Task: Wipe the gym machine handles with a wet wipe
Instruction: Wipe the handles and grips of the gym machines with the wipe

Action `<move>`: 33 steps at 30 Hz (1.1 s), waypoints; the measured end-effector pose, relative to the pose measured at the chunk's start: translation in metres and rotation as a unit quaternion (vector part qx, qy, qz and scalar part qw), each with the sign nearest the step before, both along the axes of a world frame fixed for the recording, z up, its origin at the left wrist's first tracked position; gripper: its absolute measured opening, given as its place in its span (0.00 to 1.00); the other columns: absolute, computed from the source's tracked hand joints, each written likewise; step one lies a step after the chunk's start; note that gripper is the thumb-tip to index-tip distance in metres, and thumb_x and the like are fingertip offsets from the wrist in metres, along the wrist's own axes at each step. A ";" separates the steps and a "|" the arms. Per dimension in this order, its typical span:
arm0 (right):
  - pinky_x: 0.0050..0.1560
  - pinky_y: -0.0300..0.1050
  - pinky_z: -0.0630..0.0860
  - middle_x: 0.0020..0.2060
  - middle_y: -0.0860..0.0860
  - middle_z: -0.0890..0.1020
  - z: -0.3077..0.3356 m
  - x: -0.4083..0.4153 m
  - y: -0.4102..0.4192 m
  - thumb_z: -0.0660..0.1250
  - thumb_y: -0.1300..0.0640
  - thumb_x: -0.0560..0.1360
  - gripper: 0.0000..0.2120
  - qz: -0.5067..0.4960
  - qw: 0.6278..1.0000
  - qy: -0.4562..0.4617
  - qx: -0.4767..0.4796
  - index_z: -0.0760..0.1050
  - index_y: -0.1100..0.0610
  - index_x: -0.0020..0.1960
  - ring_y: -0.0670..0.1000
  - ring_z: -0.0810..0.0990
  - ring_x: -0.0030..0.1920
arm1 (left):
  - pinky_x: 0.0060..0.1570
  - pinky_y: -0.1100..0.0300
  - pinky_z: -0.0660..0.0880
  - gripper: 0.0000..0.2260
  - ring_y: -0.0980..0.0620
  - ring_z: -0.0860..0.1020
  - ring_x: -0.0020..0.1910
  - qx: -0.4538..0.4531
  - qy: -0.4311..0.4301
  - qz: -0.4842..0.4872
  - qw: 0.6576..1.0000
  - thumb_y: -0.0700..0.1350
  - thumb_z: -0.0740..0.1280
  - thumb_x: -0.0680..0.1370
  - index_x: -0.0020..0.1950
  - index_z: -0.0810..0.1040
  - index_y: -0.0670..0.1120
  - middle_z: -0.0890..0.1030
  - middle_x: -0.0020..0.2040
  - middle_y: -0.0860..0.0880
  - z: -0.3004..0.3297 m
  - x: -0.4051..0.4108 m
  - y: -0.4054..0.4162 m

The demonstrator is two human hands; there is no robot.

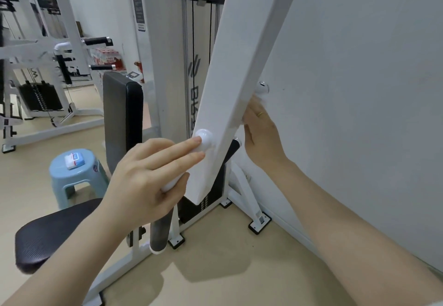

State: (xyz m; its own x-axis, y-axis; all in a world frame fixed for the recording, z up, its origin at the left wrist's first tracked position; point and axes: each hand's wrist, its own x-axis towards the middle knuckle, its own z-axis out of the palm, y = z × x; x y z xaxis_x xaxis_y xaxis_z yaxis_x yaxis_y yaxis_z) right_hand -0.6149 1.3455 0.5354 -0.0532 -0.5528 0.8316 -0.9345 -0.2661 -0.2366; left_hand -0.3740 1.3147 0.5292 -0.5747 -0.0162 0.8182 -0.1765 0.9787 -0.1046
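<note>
A white machine arm [239, 71] slants across the middle of the view. My left hand [146, 174] holds the white upper part of a handle [158, 231] with a grey grip at the arm's lower end, and its index finger touches a round white knob [203, 139]. My right hand [260, 138] reaches behind the arm, its fingers partly hidden. It presses a white wet wipe [255, 100] round a second handle with a shiny end cap [263, 87]. A black grip with a chrome end [235, 144] shows just below that hand.
A pack of wipes [74, 160] lies on a light blue stool [72, 181] at the left. The black seat [50, 233] and backrest [122, 118] stand beside it. The wall [359, 90] is close on the right. More white machines [36, 66] fill the far left.
</note>
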 end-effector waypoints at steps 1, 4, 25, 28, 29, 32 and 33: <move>0.61 0.49 0.70 0.65 0.52 0.71 -0.002 -0.005 0.001 0.53 0.76 0.69 0.29 0.011 1.000 0.018 0.001 0.67 0.56 0.65 0.55 0.67 0.66 | 0.45 0.48 0.76 0.14 0.47 0.76 0.50 -0.002 0.001 0.001 1.000 0.42 0.63 0.75 0.60 0.74 0.49 0.76 0.62 0.50 0.001 0.000 0.001; 0.59 0.50 0.72 0.66 0.55 0.72 0.003 -0.010 0.000 0.51 0.72 0.72 0.27 -0.015 0.998 -0.056 0.013 0.68 0.54 0.66 0.58 0.68 0.68 | 0.45 0.50 0.75 0.12 0.50 0.77 0.52 -0.006 -0.003 0.004 1.000 0.43 0.63 0.76 0.59 0.75 0.49 0.76 0.62 0.50 0.002 -0.001 0.000; 0.68 0.42 0.63 0.66 0.50 0.71 0.005 -0.024 0.018 0.49 0.73 0.76 0.27 -0.040 0.983 -0.170 0.056 0.68 0.52 0.68 0.51 0.68 0.67 | 0.48 0.47 0.75 0.10 0.48 0.77 0.56 0.038 0.007 -0.066 0.997 0.44 0.64 0.73 0.53 0.77 0.51 0.78 0.58 0.51 0.006 -0.015 0.014; 0.65 0.44 0.66 0.66 0.52 0.72 0.001 -0.027 0.032 0.48 0.69 0.74 0.26 0.007 0.991 -0.105 0.078 0.70 0.54 0.67 0.55 0.69 0.67 | 0.48 0.46 0.75 0.10 0.47 0.78 0.55 0.039 -0.006 -0.078 0.996 0.44 0.65 0.72 0.53 0.77 0.51 0.79 0.57 0.50 0.006 -0.016 0.014; 0.66 0.44 0.66 0.68 0.53 0.71 0.002 -0.031 0.033 0.48 0.69 0.73 0.27 -0.005 0.991 -0.103 0.083 0.69 0.55 0.68 0.55 0.68 0.69 | 0.47 0.46 0.74 0.10 0.47 0.78 0.55 0.039 -0.007 -0.081 0.996 0.44 0.65 0.72 0.53 0.77 0.51 0.79 0.57 0.50 0.006 -0.017 0.014; 0.60 0.38 0.67 0.66 0.53 0.72 0.008 -0.028 0.031 0.47 0.68 0.71 0.28 -0.041 0.992 -0.101 0.067 0.69 0.52 0.66 0.56 0.70 0.67 | 0.46 0.47 0.74 0.10 0.48 0.78 0.55 0.042 -0.013 -0.080 0.996 0.45 0.65 0.71 0.52 0.77 0.51 0.79 0.57 0.50 0.007 -0.019 0.015; 0.58 0.34 0.67 0.65 0.52 0.73 0.009 -0.022 0.032 0.47 0.69 0.71 0.27 -0.022 0.995 -0.078 0.061 0.69 0.52 0.64 0.56 0.71 0.65 | 0.46 0.48 0.74 0.10 0.49 0.77 0.55 0.049 -0.020 -0.082 0.995 0.45 0.65 0.71 0.52 0.77 0.51 0.79 0.56 0.50 0.007 -0.019 0.016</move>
